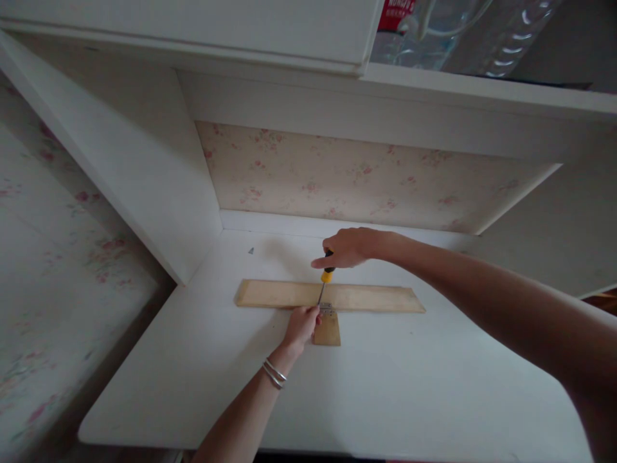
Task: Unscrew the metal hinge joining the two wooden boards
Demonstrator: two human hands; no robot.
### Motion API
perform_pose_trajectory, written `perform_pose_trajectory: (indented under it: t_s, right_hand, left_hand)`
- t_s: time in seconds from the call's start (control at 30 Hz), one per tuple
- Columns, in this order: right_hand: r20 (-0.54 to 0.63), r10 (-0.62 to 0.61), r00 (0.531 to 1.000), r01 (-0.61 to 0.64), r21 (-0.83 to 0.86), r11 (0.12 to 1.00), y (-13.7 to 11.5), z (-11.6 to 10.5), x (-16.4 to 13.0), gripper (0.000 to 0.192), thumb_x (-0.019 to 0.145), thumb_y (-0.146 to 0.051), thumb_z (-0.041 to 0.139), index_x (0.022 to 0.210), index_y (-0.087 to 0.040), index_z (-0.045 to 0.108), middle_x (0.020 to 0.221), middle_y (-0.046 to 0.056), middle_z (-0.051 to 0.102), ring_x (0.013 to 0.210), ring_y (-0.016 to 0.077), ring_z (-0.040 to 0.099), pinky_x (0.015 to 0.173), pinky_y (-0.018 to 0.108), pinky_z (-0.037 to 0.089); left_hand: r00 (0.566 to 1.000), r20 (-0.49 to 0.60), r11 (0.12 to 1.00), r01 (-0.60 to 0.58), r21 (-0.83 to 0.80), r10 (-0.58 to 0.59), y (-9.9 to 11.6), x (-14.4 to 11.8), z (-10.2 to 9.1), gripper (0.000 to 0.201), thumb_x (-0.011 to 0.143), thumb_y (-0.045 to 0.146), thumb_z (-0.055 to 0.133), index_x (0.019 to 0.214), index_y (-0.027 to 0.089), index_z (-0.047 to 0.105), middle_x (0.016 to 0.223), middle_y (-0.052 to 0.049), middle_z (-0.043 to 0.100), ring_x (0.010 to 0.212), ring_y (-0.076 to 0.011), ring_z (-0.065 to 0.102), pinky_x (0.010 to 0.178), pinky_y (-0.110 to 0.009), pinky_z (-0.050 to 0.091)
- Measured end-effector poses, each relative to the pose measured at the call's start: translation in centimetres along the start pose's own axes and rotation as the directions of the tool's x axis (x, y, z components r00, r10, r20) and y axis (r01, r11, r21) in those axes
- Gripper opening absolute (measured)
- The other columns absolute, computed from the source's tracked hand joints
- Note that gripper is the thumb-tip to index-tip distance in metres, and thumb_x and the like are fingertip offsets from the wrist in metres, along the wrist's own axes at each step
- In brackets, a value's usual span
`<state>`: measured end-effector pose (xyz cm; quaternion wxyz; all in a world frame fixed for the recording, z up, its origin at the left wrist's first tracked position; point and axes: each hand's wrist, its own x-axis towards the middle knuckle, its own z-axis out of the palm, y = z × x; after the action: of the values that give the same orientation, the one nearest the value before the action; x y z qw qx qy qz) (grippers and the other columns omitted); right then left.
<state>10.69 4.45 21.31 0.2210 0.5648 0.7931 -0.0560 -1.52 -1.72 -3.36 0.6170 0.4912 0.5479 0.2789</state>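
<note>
With the hinge-like metal plate (328,307) taken as dial centre and 12 o'clock set toward the back wall, positions read as follows. Plate sits where the long wooden board (274,294) meets the small wooden block (328,333). Board lies flat along the 9–3 line, passing just on the 12 side of centre; block extends to 6. Both rest on the white tabletop (385,392).

Right hand (349,247), at 1 o'clock: fingers wrapped firmly around the black-and-yellow handle of a screwdriver (326,276). Tool tilted, handle toward 1, shaft descending to the plate's 9 o'clock side. Contact of its tip with any screw cannot be determined; fingers cover that spot.

Left hand (303,326), at 8 o'clock: fingertips gathered at the lower end of the shaft, beside the plate and just by the block. Cannot tell whether they pinch the shaft, a screw or the plate's edge. Silver bangles (274,373) on that wrist, toward 7.

Surroundings: small grey piece (251,251) on the tabletop at 10, well apart from the board. Floral wallpaper (308,173) at 12. Overhead, a white cabinet front (193,32) at 11; clear plastic bottles (434,38) on a shelf toward 1.
</note>
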Motion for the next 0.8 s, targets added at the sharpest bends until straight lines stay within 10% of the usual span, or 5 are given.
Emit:
perform_pose_trajectory:
  t_s: [0.27, 0.47, 0.67, 0.8]
  right_hand:
    - [-0.077, -0.262, 0.962, 0.261, -0.024, 0.965, 0.23, -0.03, -0.04, 0.039, 0.076, -0.045, 0.056, 0.109, -0.026, 0.064, 0.101, 0.009, 0.068, 0.088, 0.0251, 0.061, 0.059, 0.029, 0.038]
    - [-0.002, 0.038, 0.999, -0.038, 0.056, 0.998, -0.03, 0.34, 0.25, 0.063, 0.082, -0.067, 0.036, 0.105, -0.017, 0.066, 0.085, 0.015, 0.069, 0.071, 0.0248, 0.064, 0.059, 0.032, 0.040]
    - [-0.044, -0.214, 0.976, 0.215, 0.030, 0.976, 0.18, -0.17, -0.31, 0.046, 0.076, -0.044, 0.056, 0.118, -0.023, 0.059, 0.100, 0.010, 0.068, 0.082, 0.0235, 0.062, 0.058, 0.029, 0.038]
    - [0.027, -0.044, 0.999, 0.042, 0.059, 0.997, -0.09, -0.36, -0.30, 0.054, 0.078, -0.061, 0.048, 0.108, -0.018, 0.064, 0.081, 0.011, 0.069, 0.070, 0.0238, 0.062, 0.058, 0.031, 0.039]
  left_hand:
    - [0.999, 0.011, 0.999, -0.034, 0.013, 0.034, -0.53, -0.40, -0.39, 0.033, 0.085, 0.039, 0.047, 0.072, 0.012, 0.062, 0.059, 0.001, 0.055, 0.041, -0.0057, 0.039, 0.040, -0.020, 0.025]
    - [0.999, 0.008, 0.999, -0.040, 0.012, 0.040, -0.64, -0.46, -0.43, 0.035, 0.084, 0.042, 0.046, 0.074, 0.012, 0.062, 0.058, 0.002, 0.054, 0.039, -0.0061, 0.039, 0.039, -0.020, 0.024]
    - [0.999, 0.011, 0.999, -0.045, 0.024, 0.044, -0.55, -0.51, -0.43, 0.033, 0.083, 0.040, 0.047, 0.072, 0.013, 0.061, 0.058, 0.001, 0.054, 0.040, -0.0065, 0.040, 0.039, -0.021, 0.024]
    - [0.998, 0.022, 0.998, -0.058, 0.036, 0.057, -0.47, -0.68, -0.46, 0.034, 0.082, 0.042, 0.049, 0.071, 0.013, 0.062, 0.059, 0.001, 0.054, 0.041, -0.0065, 0.040, 0.040, -0.021, 0.024]
